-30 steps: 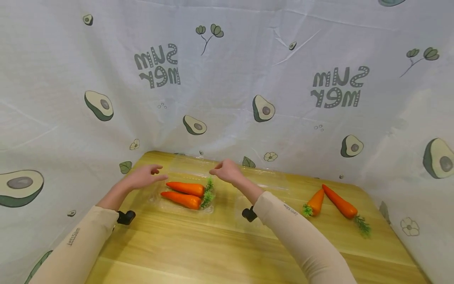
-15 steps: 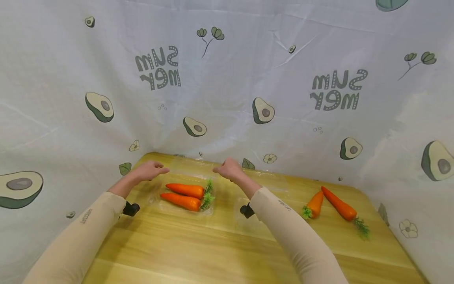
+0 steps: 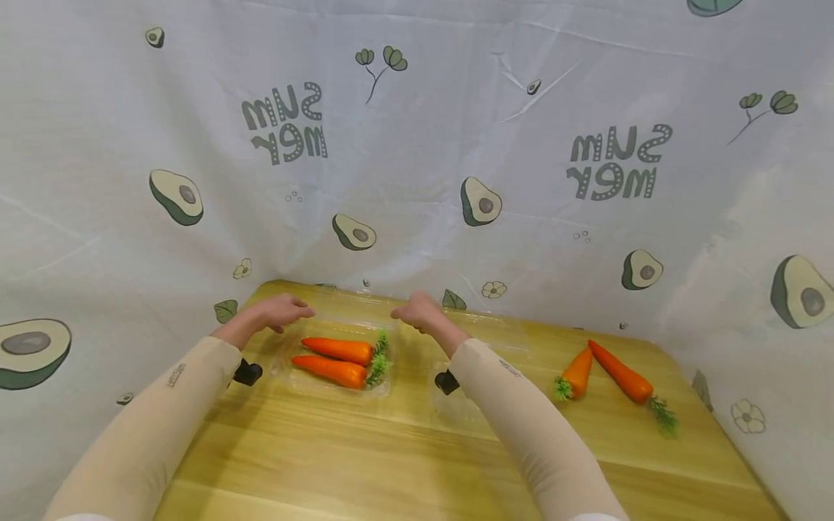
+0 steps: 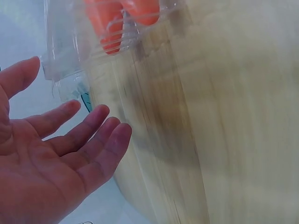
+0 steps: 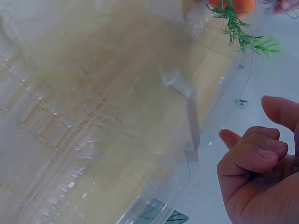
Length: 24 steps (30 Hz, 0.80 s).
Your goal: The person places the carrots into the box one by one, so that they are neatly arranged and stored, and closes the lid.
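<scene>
Two orange carrots with green tops, the upper carrot [image 3: 339, 350] and the lower carrot [image 3: 330, 370], lie side by side in a clear plastic clamshell box [image 3: 339, 391]. Its see-through lid [image 3: 352, 307] is folded back toward the curtain. My left hand [image 3: 281, 311] hovers by the lid's left side; in the left wrist view its fingers [image 4: 98, 154] are spread, with nothing in the palm. At the lid's right side is my right hand [image 3: 420, 312]. The right wrist view shows several of its fingers [image 5: 247, 163] loosely curled, thumb apart, holding nothing visible.
A second clear box [image 3: 449, 414] with its lid [image 3: 498, 329] laid back stands under my right forearm. Two more carrots, a short one [image 3: 578, 373] and a long one [image 3: 622, 373], lie on the wooden table [image 3: 365, 463] at right. A patterned curtain [image 3: 404, 145] hangs behind.
My left hand has moved slightly right and back toward the lid, its fingers turning downward. My right hand has barely shifted. The carrots and boxes stay put.
</scene>
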{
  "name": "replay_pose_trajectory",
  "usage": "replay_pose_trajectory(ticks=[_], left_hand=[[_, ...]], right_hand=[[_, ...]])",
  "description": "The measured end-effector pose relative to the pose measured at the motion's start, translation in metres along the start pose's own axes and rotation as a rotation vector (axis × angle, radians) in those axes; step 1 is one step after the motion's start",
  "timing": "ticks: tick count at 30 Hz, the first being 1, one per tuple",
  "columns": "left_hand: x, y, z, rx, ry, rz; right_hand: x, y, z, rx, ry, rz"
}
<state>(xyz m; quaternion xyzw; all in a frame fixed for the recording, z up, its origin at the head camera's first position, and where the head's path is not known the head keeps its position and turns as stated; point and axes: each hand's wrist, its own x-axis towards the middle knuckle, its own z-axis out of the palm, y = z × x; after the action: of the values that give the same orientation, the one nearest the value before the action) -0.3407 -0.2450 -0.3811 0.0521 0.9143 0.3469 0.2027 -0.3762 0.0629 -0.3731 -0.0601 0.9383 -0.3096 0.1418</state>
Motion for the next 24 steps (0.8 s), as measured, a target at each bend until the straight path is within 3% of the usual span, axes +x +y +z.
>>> replay_pose_trajectory(ticks=[14, 24], left_hand=[[0.0051, 0.0033, -0.0009, -0.027, -0.006, 0.004], [0.0038, 0.0012, 0.0009, -0.051, 0.020, -0.003]], right_hand=[[0.0015, -0.0019, 0.0025, 0.089, -0.063, 0.007], [0.0054, -0.0012, 0.0086, 0.089, -0.045, -0.006]])
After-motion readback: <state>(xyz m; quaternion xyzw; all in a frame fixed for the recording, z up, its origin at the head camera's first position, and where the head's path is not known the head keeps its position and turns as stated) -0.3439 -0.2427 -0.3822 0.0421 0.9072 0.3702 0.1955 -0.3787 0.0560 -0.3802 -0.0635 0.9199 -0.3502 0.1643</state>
